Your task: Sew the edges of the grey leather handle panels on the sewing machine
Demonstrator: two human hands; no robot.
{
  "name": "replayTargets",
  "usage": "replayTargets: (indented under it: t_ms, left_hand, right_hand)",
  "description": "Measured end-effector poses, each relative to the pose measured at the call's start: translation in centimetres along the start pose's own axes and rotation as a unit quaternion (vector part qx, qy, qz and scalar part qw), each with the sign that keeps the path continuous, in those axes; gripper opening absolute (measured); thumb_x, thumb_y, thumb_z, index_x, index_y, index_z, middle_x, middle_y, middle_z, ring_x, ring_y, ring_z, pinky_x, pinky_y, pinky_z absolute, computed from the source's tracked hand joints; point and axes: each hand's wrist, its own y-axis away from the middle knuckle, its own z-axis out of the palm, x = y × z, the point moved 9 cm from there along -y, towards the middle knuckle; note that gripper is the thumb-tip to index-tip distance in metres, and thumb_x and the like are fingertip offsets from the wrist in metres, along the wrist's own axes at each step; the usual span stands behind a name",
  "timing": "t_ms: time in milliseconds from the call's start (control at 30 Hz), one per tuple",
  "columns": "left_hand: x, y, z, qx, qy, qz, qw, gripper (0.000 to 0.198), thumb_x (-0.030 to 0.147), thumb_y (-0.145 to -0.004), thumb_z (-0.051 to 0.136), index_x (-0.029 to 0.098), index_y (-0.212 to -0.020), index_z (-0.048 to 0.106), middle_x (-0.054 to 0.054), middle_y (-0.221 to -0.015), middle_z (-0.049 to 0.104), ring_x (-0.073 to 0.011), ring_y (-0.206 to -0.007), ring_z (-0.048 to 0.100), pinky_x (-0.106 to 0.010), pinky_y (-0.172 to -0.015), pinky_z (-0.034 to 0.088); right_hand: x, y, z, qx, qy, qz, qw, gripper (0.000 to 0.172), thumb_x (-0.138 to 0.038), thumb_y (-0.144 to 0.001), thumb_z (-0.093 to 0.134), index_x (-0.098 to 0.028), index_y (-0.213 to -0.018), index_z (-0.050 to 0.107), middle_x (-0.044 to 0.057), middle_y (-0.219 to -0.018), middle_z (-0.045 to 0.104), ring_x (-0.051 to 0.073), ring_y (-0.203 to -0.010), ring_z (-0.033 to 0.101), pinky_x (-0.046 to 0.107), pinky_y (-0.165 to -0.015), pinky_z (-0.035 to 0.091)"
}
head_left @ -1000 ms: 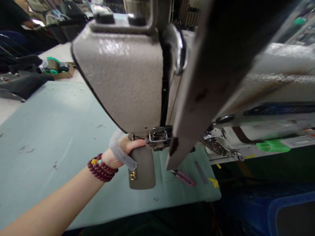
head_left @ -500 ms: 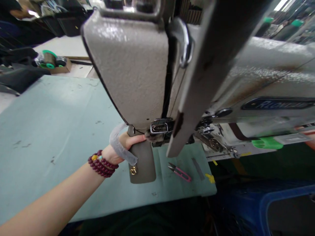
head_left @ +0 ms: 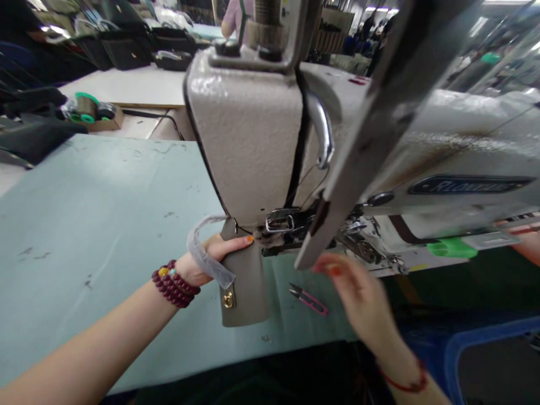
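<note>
A sewing machine head (head_left: pixel 248 135) stands over a pale green work surface. My left hand (head_left: pixel 211 256) is closed on a grey leather piece (head_left: pixel 248 287) with a gold turn clasp (head_left: pixel 228 299), its thumb on top beside the presser area (head_left: pixel 280 230). A translucent whitish strip (head_left: pixel 202 259) loops over this hand. My right hand (head_left: pixel 363 298), somewhat blurred, has its fingers pinched together at the lower end of a grey bar (head_left: pixel 329 219). What they pinch, if anything, is too small to make out. Pink-handled thread snips (head_left: pixel 310 299) lie between the leather and my right hand.
The green work surface (head_left: pixel 126 225) extends left. Thread spools (head_left: pixel 87 107) stand in a box at back left. A blue bin (head_left: pixel 453 360) is at lower right. Another person's hand (head_left: pixel 527 239) shows at the right edge, near a green-ended item (head_left: pixel 453 247).
My right hand has come into view from the lower right, up to the bar's end. My left hand still holds the leather piece. The head view has shifted, showing more of the machine's top.
</note>
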Motion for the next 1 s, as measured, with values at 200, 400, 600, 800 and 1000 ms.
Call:
replayTargets:
  t_ms: [200, 400, 600, 800, 1000]
  left_hand:
    - [-1.1, -0.5, -0.7, -0.02, -0.017, -0.03, 0.999, 0.037, 0.032, -0.075, 0.077, 0.017, -0.108, 0.07, -0.01, -0.103, 0.076, -0.0246, -0.083, 0.073, -0.035, -0.077, 0.061]
    - [-1.0, -0.7, -0.4, -0.034, -0.026, -0.014, 0.999, 0.037, 0.027, -0.077, 0.076, 0.022, -0.113, 0.069, -0.006, -0.108, 0.075, -0.0227, -0.089, 0.072, -0.032, -0.079, 0.06]
    - [-1.0, -0.9, -0.9, -0.004, -0.023, -0.015, 1.0, 0.033, 0.028, -0.074, 0.078, 0.02, -0.105, 0.072, -0.006, -0.099, 0.077, -0.0218, -0.078, 0.073, -0.028, -0.07, 0.06]
    - [-0.3, -0.9, -0.2, -0.024, -0.011, 0.004, 1.0, 0.049, 0.029, -0.073, 0.079, 0.021, -0.12, 0.066, -0.007, -0.113, 0.074, -0.0251, -0.094, 0.072, -0.031, -0.082, 0.059]
    - [0.6, -1.0, -0.2, -0.002, -0.011, 0.025, 1.0, 0.049, 0.033, -0.064, 0.083, 0.02, -0.11, 0.072, -0.007, -0.106, 0.076, -0.0305, -0.095, 0.071, -0.037, -0.081, 0.06]
  right_hand:
    - [3.0, 0.0, 14.0, -0.093, -0.221, 0.152, 0.959, 0.051, -0.062, -0.087, 0.052, -0.014, -0.075, 0.063, 0.003, -0.068, 0.058, 0.014, -0.062, 0.055, 0.02, -0.049, 0.042]
    - [2.7, -0.4, 14.4, -0.067, -0.246, 0.156, 0.954, 0.048, -0.059, -0.082, 0.059, -0.014, -0.065, 0.057, -0.002, -0.06, 0.044, 0.009, -0.055, 0.036, 0.02, -0.048, 0.029]
    - [2.1, -0.4, 13.8, -0.049, -0.18, 0.131, 0.974, 0.045, -0.054, -0.087, 0.054, -0.014, -0.065, 0.055, -0.002, -0.06, 0.037, 0.01, -0.057, 0.031, 0.022, -0.05, 0.024]
    - [1.1, -1.2, 13.2, -0.041, -0.133, 0.112, 0.984, 0.045, -0.048, -0.089, 0.051, -0.017, -0.058, 0.041, -0.003, -0.059, 0.03, 0.01, -0.057, 0.027, 0.024, -0.05, 0.02]
    - [0.7, -1.9, 12.9, -0.03, -0.098, 0.092, 0.99, 0.046, -0.047, -0.09, 0.049, -0.017, -0.057, 0.038, -0.003, -0.057, 0.031, 0.01, -0.056, 0.029, 0.024, -0.051, 0.02]
